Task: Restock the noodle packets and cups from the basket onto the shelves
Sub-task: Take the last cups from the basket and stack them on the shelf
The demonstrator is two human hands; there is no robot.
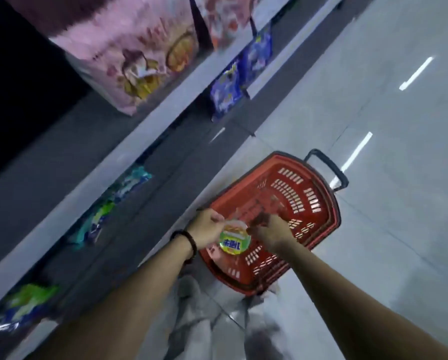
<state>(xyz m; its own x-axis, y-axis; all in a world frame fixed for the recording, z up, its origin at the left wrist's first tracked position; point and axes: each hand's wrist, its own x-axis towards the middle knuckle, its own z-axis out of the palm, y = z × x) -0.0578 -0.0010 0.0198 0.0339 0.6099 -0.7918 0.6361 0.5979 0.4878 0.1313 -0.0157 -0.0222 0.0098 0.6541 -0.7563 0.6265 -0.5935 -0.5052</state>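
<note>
While both hands close on the noodle cup (234, 239) over the red basket (319, 219), left hand (204, 231) pinching its rim and right hand (268, 231) its far edge, a fingertip grip could slip, dropping it short of the shelves (108, 162).

Noodle cup (234, 239) over the red basket (319, 203)

We've got it between both sets of fingers: left hand (206, 229) pinching its rim, right hand (270, 231) just beside it.
</note>
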